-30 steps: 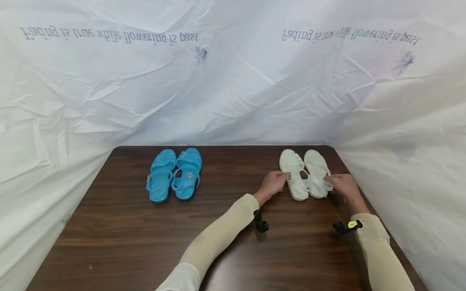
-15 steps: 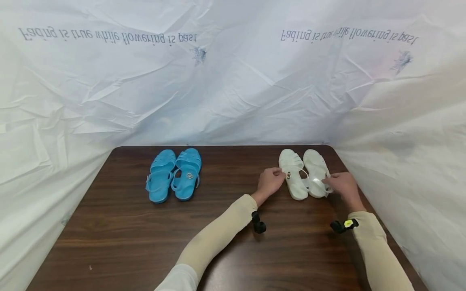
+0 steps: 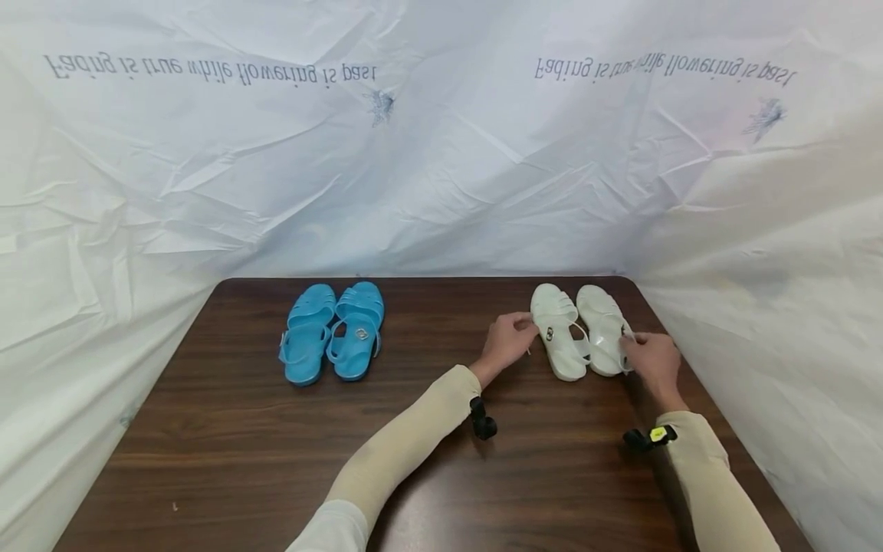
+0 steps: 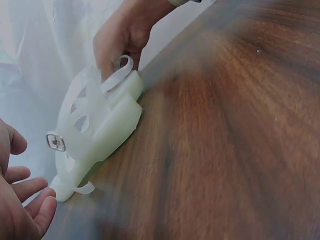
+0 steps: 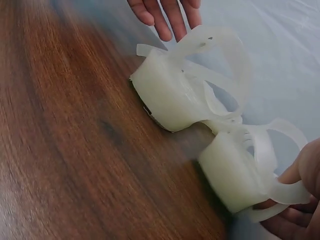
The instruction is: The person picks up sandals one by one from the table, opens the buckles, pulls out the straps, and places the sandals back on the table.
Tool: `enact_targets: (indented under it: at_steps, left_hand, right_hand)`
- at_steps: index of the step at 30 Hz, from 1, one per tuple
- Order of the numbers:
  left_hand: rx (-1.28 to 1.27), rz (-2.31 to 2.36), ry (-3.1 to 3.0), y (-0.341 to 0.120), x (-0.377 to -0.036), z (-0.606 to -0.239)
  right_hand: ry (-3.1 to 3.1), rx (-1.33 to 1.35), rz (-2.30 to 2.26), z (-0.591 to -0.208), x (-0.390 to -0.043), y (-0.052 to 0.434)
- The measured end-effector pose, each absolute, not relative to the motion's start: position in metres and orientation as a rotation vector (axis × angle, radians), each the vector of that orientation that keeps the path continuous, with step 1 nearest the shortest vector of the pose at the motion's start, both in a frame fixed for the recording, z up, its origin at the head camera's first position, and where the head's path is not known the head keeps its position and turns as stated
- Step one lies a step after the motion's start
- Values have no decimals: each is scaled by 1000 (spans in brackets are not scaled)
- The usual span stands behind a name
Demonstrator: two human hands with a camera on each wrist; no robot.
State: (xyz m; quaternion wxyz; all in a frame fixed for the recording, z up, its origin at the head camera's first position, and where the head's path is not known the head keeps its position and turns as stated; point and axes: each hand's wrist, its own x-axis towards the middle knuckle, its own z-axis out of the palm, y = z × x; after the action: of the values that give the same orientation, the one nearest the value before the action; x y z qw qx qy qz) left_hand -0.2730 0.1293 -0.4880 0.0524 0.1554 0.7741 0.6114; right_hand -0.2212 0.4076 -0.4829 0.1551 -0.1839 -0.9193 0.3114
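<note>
Two white sandals stand side by side at the table's back right, toes away from me. Beside the left white sandal (image 3: 569,362) is my left hand (image 3: 509,341), its fingers loosely bent and holding nothing. Near those fingers, a loose strap end (image 4: 85,188) sticks out, and the metal buckle (image 4: 56,142) shows on the sandal's side. My right hand (image 3: 651,360) pinches the ankle strap (image 5: 287,192) of the right white sandal (image 5: 232,170) between thumb and fingers, at its outer side. Some of its fingertips are hidden behind the strap.
A pair of blue sandals (image 3: 303,353) stands at the back left of the dark wooden table (image 3: 276,460). White sheeting (image 3: 441,153) with printed writing hangs behind and along both sides, close to the table's right edge by my right hand.
My left hand has let go of the left white sandal's strap at the buckle and drawn back left, uncovering the buckle. My right hand has shifted slightly right, at the right sandal's strap.
</note>
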Motion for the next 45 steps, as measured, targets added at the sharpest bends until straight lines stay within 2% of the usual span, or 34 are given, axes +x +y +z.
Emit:
enact_targets:
  at_steps: [8,19,29,37,45]
  left_hand:
    - [539,1785,2469,119,-279,-478]
    - [717,1729,2415,112,-269,-452]
    - [800,1771,2328,108,-255,-432]
    - [911,1728,2492,97,-248,-423]
    - [945,1643,2615,66,-236,-415]
  right_hand:
    - [-2552,-434,852,-473,-216,404]
    - [-2505,-385,856,-435,-208,389]
    - [-2499,-193,928,-405,-198,337]
    - [-2549,-58,929,-405,-198,298]
    - [-2519,31,975,-407,-194,267]
